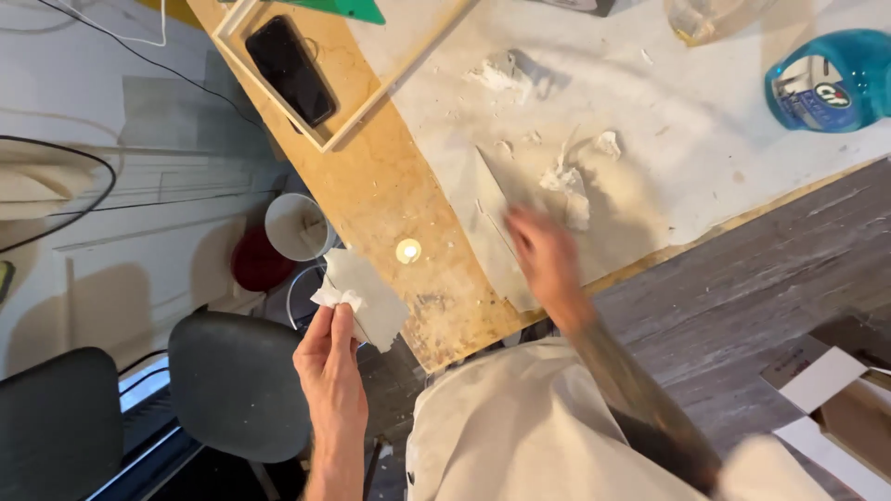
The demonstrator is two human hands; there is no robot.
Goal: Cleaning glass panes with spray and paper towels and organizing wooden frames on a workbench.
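Looking down, we see our left hand (332,366) pinching a crumpled white paper scrap (338,299) just off the wooden desk's (390,190) near corner. Our right hand (546,258), blurred so its grip cannot be told, rests on a pale paper sheet (487,223) near white plaster crumbs (568,181). A blue plastic spray bottle (829,81) lies near the desk's right edge.

1. My left hand (332,371) is bare, with no glove and no sleeve on the forearm.
2. My right hand (548,264) is bare and motion-blurred.
3. I wear a pale cream garment (520,436).
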